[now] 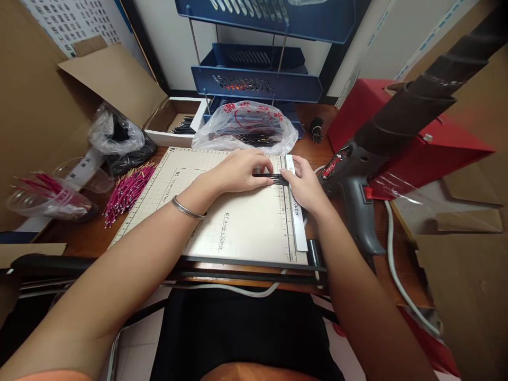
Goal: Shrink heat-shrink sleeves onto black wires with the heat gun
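Note:
A cream paper cutter board (246, 227) with printed rulers lies on the table. A thin bundle of black wires (278, 179) rests crosswise near its right side. My left hand (248, 170) has its thumb and fingers closed round the bundle's left part. At the white cutter strip (298, 227), my right hand (304, 182) pinches the bundle's right end, its thumb toward the left. The bundle's tips are hidden behind my fingers.
Pink wires (129, 193) lie left of the board, beside a plastic cup (51, 203). Behind it are a clear bag (246, 129), an open carton (170, 119) and a blue rack (257, 83). At right stand a grey heat gun (359, 196) and a red box (357, 108).

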A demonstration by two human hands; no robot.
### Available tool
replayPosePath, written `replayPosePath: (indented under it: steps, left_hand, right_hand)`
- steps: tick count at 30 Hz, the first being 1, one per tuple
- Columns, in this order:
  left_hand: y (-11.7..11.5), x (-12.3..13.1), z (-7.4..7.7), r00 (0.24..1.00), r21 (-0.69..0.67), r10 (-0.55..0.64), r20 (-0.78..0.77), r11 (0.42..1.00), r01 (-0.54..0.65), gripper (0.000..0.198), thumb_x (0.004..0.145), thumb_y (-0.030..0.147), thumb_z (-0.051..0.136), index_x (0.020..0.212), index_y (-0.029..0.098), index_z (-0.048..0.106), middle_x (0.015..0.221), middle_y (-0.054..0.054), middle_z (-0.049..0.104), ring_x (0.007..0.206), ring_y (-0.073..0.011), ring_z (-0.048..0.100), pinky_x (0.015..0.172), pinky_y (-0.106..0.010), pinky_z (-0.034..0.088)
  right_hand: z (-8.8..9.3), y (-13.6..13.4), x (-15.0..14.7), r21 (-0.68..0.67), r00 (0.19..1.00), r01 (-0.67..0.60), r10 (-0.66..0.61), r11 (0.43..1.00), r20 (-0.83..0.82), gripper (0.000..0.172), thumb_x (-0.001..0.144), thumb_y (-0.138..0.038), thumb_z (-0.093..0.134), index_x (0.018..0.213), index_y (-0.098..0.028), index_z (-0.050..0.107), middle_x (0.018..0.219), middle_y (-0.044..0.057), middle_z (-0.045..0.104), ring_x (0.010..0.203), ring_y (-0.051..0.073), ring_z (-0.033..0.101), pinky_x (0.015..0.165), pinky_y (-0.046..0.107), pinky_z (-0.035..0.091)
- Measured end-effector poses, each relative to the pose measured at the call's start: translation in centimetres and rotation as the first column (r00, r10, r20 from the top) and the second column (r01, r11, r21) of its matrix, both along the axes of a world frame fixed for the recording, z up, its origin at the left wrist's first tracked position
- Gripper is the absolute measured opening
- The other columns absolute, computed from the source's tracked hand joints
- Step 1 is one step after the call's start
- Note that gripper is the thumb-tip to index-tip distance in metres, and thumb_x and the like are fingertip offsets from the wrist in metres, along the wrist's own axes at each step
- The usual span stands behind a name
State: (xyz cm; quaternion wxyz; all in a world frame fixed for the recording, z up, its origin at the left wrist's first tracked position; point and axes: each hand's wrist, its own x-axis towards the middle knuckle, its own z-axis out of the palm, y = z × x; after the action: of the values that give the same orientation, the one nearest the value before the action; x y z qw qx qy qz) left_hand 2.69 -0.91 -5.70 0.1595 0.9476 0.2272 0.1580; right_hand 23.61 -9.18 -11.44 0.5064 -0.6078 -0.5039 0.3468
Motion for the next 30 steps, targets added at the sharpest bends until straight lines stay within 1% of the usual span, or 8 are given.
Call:
replayPosePath:
  steps: [3, 6, 9, 11, 14, 20, 24, 30]
  left_hand:
    - [0.02, 0.00, -0.03, 1.000, 0.004, 0.001, 0.000, 1.000, -0.001, 0.029, 0.098, 0.043, 0.075, 0.115, 0.020, 0.082, 0.107, -0.010, 0.077, 0.097, -0.0258, 0.068, 0.087, -0.036, 0.047]
    - [-0.02, 0.00, -0.02, 1.000, 0.008, 0.008, -0.001, 1.000, -0.008, 0.029, 0.098, 0.044, 0.075, 0.115, 0.020, 0.082, 0.108, -0.010, 0.077, 0.097, -0.0259, 0.068, 0.087, -0.036, 0.047]
    - [-0.07, 0.04, -0.01, 1.000, 0.022, 0.001, 0.000, 1.000, -0.001, 0.028, 0.100, 0.044, 0.072, 0.113, 0.021, 0.082, 0.108, -0.010, 0.078, 0.097, -0.0257, 0.068, 0.088, -0.037, 0.047]
    - [-0.05, 0.13, -0.04, 1.000, 0.027, 0.001, 0.009, 1.000, -0.002, 0.026, 0.103, 0.040, 0.066, 0.111, 0.021, 0.082, 0.105, -0.010, 0.078, 0.096, -0.0252, 0.067, 0.089, -0.038, 0.047]
    - [0.05, 0.30, -0.14, 0.999, 0.025, 0.041, 0.036, 0.999, -0.041, 0.024, 0.104, 0.032, 0.062, 0.105, 0.019, 0.082, 0.100, -0.009, 0.080, 0.092, -0.0241, 0.067, 0.089, -0.038, 0.047]
    - [0.05, 0.28, -0.05, 0.989, 0.012, 0.137, 0.050, 0.990, -0.138, 0.018, 0.098, 0.031, 0.070, 0.098, 0.020, 0.084, 0.094, -0.007, 0.080, 0.082, -0.0213, 0.064, 0.083, -0.037, 0.046]
    - [-0.01, 0.17, 0.11, 0.991, -0.014, 0.120, 0.066, 0.993, -0.119, 0.015, 0.096, 0.028, 0.073, 0.095, 0.020, 0.086, 0.093, -0.007, 0.080, 0.082, -0.0206, 0.066, 0.084, -0.037, 0.049]
    - [0.14, 0.15, 0.21, 0.995, -0.056, 0.086, 0.044, 0.995, -0.084, 0.017, 0.097, 0.027, 0.070, 0.094, 0.020, 0.086, 0.091, -0.008, 0.082, 0.084, -0.0221, 0.070, 0.084, -0.037, 0.050]
  right_hand:
    - [0.18, -0.29, -0.24, 0.018, 0.999, 0.023, -0.024, 1.000, 0.044, 0.066, 0.089, -0.045, 0.074, 0.147, -0.021, 0.052, 0.153, 0.017, 0.068, 0.148, 0.032, 0.063, 0.135, 0.057, 0.042]
    - [0.42, -0.49, -0.41, 0.020, 0.998, 0.039, -0.040, 0.999, 0.047, 0.065, 0.087, -0.041, 0.075, 0.145, -0.019, 0.054, 0.150, 0.018, 0.070, 0.148, 0.034, 0.064, 0.135, 0.057, 0.043]
    - [0.24, -0.35, -0.38, 0.024, 0.998, 0.039, -0.040, 0.999, 0.046, 0.062, 0.087, -0.038, 0.072, 0.144, -0.021, 0.055, 0.148, 0.016, 0.071, 0.147, 0.033, 0.064, 0.135, 0.057, 0.043]
    - [-0.01, -0.18, -0.31, 0.029, 0.998, 0.038, -0.039, 0.999, 0.045, 0.060, 0.088, -0.036, 0.069, 0.144, -0.022, 0.054, 0.148, 0.014, 0.072, 0.146, 0.032, 0.065, 0.134, 0.057, 0.044]
    - [-0.07, -0.07, -0.31, 0.026, 0.998, 0.047, -0.048, 0.999, 0.041, 0.055, 0.091, -0.035, 0.063, 0.143, -0.023, 0.055, 0.151, 0.013, 0.071, 0.146, 0.030, 0.065, 0.134, 0.056, 0.043]
    - [0.78, -0.25, -0.55, -0.031, 0.994, 0.096, -0.094, 0.995, 0.055, 0.049, 0.093, -0.036, 0.056, 0.140, -0.024, 0.059, 0.148, 0.012, 0.072, 0.151, 0.032, 0.060, 0.138, 0.058, 0.037]
    - [0.52, -0.13, -0.42, -0.026, 0.995, 0.089, -0.088, 0.996, 0.042, 0.048, 0.092, -0.037, 0.059, 0.139, -0.026, 0.059, 0.148, 0.011, 0.072, 0.150, 0.033, 0.061, 0.137, 0.059, 0.038]
    - [0.03, -0.02, -0.39, -0.003, 0.997, 0.072, -0.072, 0.997, 0.030, 0.052, 0.090, -0.036, 0.062, 0.141, -0.027, 0.055, 0.153, 0.010, 0.068, 0.149, 0.032, 0.062, 0.135, 0.058, 0.041]
